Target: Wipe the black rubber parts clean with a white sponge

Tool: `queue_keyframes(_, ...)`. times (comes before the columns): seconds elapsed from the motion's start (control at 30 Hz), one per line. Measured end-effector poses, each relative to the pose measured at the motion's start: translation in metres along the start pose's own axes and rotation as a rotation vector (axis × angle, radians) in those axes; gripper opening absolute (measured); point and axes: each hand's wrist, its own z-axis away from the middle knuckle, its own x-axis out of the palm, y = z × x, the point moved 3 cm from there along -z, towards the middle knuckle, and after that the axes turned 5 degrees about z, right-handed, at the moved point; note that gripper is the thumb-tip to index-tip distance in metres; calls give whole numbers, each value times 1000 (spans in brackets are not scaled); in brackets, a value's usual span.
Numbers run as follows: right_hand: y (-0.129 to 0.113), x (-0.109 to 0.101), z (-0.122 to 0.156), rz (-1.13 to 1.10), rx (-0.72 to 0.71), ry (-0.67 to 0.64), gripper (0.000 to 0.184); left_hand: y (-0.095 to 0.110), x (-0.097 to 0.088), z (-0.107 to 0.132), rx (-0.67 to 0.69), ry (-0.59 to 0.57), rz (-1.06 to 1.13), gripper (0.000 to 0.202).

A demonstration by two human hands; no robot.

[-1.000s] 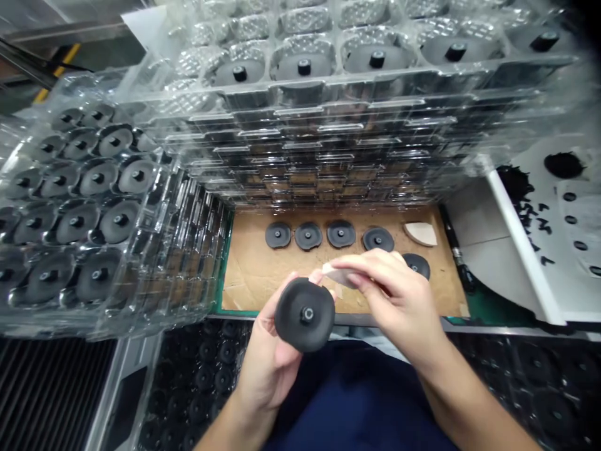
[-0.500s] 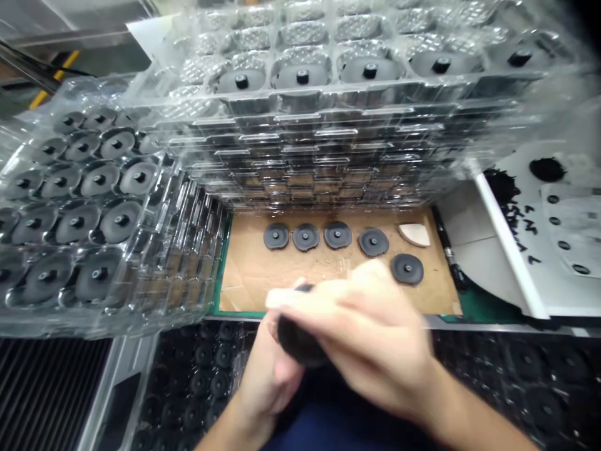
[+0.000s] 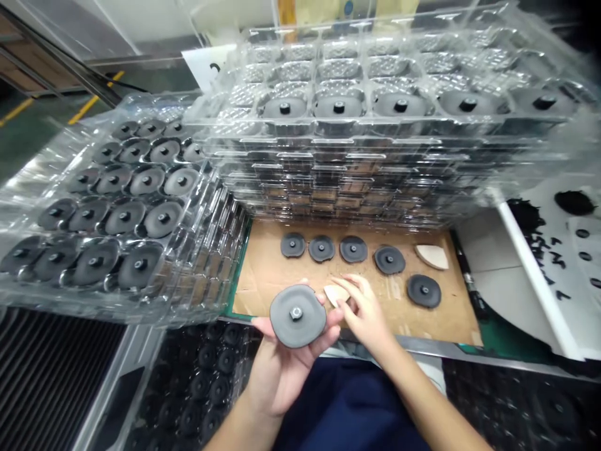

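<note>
While the left hand (image 3: 282,369) cradles a dark round disc (image 3: 297,316) from below, fingers curled about its rim and its flat face with the centre nut turned up toward the camera, the right hand (image 3: 369,316) pinches a pale wedge (image 3: 335,293) in its fingertips. The wedge lies just right of the disc's upper rim; whether they touch I cannot tell. Both hover over the near edge of a cardboard sheet (image 3: 263,275), where five more discs (image 3: 353,248) and a second wedge (image 3: 432,255) lie before stacked clear trays (image 3: 357,169).
</note>
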Motion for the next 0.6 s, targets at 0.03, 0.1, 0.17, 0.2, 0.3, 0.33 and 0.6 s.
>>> queue_keyframes(0.03, -3, -2, 1, 7, -13, 8, 32, 0, 1, 1, 6, -1, -31, 51)
queue_keyframes(0.1, -11, -9, 6, 12, -44, 4, 31, 3, -2, 2, 94, -19, -184, 60)
queue_keyframes(0.17, -16, -19, 12, 15, -72, -6, 28, 7, -5, 2, 295, -83, -484, 72)
queue_keyframes(0.2, -18, -23, 17, 19, -81, -2, 27, 9, -6, 2, 413, -134, -667, 80)
queue_keyframes(0.3, -20, -34, 31, 44, -90, 60, 29, 9, -2, 0, 668, -291, -1113, 108)
queue_keyframes(0.33, -20, -37, 36, 53, -94, 87, 30, 8, -1, -2, 702, -323, -1196, 113)
queue_keyframes(0.6, -52, -66, 40, 212, -495, -36, 37, 7, 10, 1, 688, -349, -1324, 111)
